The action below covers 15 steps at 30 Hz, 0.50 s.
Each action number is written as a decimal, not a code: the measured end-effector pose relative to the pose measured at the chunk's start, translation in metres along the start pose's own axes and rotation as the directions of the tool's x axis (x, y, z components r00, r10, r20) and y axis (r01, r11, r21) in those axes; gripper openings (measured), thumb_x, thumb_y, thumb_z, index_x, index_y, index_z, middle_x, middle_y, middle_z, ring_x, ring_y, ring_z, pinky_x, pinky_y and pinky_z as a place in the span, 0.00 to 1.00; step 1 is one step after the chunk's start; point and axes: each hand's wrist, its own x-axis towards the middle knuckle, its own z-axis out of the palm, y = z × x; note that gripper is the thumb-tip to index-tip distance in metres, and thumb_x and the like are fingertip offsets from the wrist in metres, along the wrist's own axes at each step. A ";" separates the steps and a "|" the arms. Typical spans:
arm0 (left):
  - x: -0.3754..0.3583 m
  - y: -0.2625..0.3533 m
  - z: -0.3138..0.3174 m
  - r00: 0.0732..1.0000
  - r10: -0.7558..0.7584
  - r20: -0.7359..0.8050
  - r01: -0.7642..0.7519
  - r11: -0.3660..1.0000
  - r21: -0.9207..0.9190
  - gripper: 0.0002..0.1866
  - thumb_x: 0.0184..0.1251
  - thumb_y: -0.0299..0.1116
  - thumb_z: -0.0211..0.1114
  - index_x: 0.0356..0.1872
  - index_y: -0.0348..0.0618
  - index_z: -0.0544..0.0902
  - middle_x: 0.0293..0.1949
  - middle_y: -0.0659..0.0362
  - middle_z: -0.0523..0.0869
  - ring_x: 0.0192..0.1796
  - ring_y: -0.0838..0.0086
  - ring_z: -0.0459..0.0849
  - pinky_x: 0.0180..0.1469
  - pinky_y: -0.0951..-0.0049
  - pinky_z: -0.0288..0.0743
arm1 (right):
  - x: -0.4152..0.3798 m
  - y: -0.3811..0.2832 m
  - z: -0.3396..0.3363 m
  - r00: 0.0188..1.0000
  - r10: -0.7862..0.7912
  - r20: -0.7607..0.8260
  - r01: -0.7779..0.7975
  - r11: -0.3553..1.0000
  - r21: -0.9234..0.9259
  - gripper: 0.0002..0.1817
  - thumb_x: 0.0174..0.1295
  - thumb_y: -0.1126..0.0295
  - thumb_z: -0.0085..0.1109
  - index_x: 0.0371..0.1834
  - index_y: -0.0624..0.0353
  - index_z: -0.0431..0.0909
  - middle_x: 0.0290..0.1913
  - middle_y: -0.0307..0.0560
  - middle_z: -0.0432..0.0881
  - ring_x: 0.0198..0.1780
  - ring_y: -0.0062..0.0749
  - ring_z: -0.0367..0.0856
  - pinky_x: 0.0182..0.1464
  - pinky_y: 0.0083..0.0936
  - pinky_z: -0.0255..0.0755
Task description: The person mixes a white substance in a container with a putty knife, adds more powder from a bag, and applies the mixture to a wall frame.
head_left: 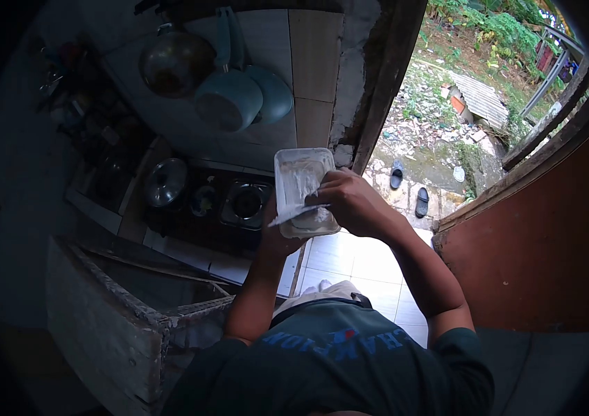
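Observation:
In front of my chest I hold a pale rectangular plastic container (282,182), its open side facing me. My left hand (282,236) is closed around its lower left side, with most of the fingers hidden behind it. White residue is smeared over the container's inside. My right hand (351,201) reaches over the right rim, its fingers closed on a thin, flat white piece (294,213). This piece lies slantwise across the lower part of the container, its pointed end sticking out past the left rim. A white lump shows just below it.
To the left is a gas stove (247,202), with a metal lid (166,182) beside it. Pans (228,100) and a wok (176,64) hang on the tiled wall. A worn cabinet door (110,319) juts out at lower left. Dark sandals (422,202) lie outside the doorway, near a brown door (530,243).

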 end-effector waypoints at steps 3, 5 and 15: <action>0.019 0.005 0.012 0.988 -0.150 0.024 0.150 0.941 -0.303 0.28 0.79 0.42 0.54 0.71 0.36 0.66 0.63 0.46 0.78 0.62 0.59 0.83 0.63 0.57 0.82 | 0.000 0.007 -0.016 0.973 -0.174 0.149 0.161 0.982 0.099 0.13 0.55 0.81 0.63 0.41 0.57 0.90 0.30 0.49 0.84 0.39 0.43 0.82 0.46 0.38 0.77; 0.017 -0.008 0.015 0.994 0.111 0.011 -0.111 0.968 0.227 0.29 0.82 0.50 0.45 0.70 0.38 0.68 0.62 0.46 0.79 0.62 0.57 0.83 0.63 0.54 0.81 | 0.002 0.017 -0.026 0.994 -0.093 0.059 0.084 0.986 0.142 0.12 0.56 0.81 0.64 0.41 0.57 0.90 0.30 0.50 0.84 0.39 0.43 0.82 0.44 0.38 0.78; 0.047 -0.003 0.025 0.999 0.045 -0.011 -0.040 0.957 0.287 0.28 0.80 0.46 0.50 0.73 0.41 0.64 0.65 0.47 0.76 0.65 0.57 0.80 0.66 0.53 0.78 | 0.005 0.051 -0.017 0.998 -0.066 -0.018 0.064 0.996 -0.065 0.17 0.51 0.79 0.60 0.45 0.57 0.88 0.37 0.43 0.87 0.44 0.39 0.80 0.52 0.34 0.73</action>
